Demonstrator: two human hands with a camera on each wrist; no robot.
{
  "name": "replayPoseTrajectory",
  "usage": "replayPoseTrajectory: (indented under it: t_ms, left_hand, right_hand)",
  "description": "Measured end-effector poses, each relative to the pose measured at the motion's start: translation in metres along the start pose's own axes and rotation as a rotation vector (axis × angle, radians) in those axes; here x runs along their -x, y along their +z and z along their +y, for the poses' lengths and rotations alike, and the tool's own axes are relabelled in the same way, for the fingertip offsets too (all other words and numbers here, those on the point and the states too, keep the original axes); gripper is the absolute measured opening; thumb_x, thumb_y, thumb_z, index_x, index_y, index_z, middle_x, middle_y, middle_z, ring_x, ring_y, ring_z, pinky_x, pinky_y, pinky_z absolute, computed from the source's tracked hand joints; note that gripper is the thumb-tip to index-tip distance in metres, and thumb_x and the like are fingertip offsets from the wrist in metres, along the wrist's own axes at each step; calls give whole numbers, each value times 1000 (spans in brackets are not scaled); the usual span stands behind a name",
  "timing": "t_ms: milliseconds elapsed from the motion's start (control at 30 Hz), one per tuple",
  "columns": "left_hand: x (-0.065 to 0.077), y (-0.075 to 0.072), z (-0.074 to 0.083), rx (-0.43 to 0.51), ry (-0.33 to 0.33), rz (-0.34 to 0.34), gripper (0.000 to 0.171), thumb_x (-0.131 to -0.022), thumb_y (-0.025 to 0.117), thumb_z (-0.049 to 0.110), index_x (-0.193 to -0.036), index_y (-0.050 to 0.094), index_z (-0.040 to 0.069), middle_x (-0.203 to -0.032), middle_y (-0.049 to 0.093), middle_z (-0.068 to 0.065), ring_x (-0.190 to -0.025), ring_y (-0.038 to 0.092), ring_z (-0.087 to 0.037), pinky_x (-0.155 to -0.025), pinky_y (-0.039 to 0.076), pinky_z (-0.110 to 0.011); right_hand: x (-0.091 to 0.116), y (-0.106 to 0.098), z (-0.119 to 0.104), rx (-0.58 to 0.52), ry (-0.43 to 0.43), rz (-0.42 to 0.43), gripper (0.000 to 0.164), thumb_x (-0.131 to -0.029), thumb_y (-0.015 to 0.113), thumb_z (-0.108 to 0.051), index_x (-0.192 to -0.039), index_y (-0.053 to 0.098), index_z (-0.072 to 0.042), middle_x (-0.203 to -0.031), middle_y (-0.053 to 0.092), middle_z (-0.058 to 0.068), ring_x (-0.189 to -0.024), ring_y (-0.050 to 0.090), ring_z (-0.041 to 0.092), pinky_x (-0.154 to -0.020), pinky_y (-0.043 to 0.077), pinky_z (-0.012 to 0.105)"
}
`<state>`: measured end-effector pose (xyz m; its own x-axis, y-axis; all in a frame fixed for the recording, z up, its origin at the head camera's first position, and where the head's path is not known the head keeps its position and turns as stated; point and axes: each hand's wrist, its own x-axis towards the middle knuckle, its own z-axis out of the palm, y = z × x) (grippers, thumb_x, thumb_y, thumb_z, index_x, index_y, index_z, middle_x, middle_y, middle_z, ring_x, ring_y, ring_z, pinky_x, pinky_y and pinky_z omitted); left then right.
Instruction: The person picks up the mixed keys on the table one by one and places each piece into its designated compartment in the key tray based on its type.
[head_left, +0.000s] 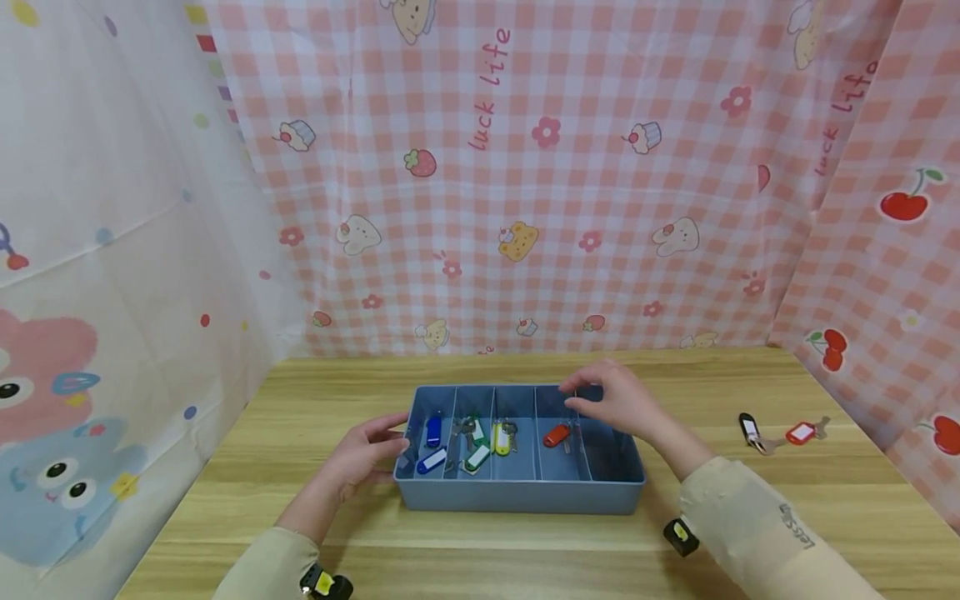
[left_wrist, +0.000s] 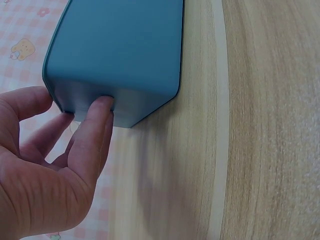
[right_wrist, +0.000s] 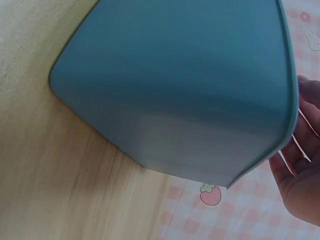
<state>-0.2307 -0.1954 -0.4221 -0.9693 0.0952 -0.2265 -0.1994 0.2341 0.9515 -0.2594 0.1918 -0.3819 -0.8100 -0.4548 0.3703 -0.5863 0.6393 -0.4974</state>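
Note:
A blue-grey divided box point(head_left: 517, 497) stands on the table. My left hand point(head_left: 367, 454) touches its left end; in the left wrist view, fingertips rest against the box's end wall point(left_wrist: 135, 102). Over the right part of the box hovers my right hand point(head_left: 618, 406), fingers loosely bent, with nothing visible in them. From the left, the compartments hold keys with blue tags point(head_left: 433, 431), green tags point(head_left: 477, 457), a yellow tag point(head_left: 501, 439) and a red tag point(head_left: 557, 435). No key shows in the visible part of the rightmost compartment.
On the table to the right lie a key with a black tag point(head_left: 748, 427) and a key with a red tag point(head_left: 801, 432). A checked cloth point(head_left: 547, 183) hangs behind the wooden table point(head_left: 360, 375). More cloth hangs at both sides.

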Motion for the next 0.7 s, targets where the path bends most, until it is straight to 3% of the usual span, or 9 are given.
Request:
replayPoseTrajectory:
  t_ms: [433,700]
  left_hand:
    - [1,1,1,-3,0,11,51,-94,64,7,-143,51,5,-125,54,-22,-109,56,-35,-78,58,-50]
    - [1,1,1,-6,-3,12,51,-94,64,6,-143,51,5,-126,53,-22,-111,55,-37,-78,58,-50]
  right_hand:
    - [9,1,10,23,-213,24,42,-80,82,-14,-118,69,-4,-115,69,8,-108,60,30,-94,46,55]
    - [14,-2,11,-8,-224,-15,48,-83,80,-17,-126,64,-3,-124,65,9,-117,56,31,-100,41,57]
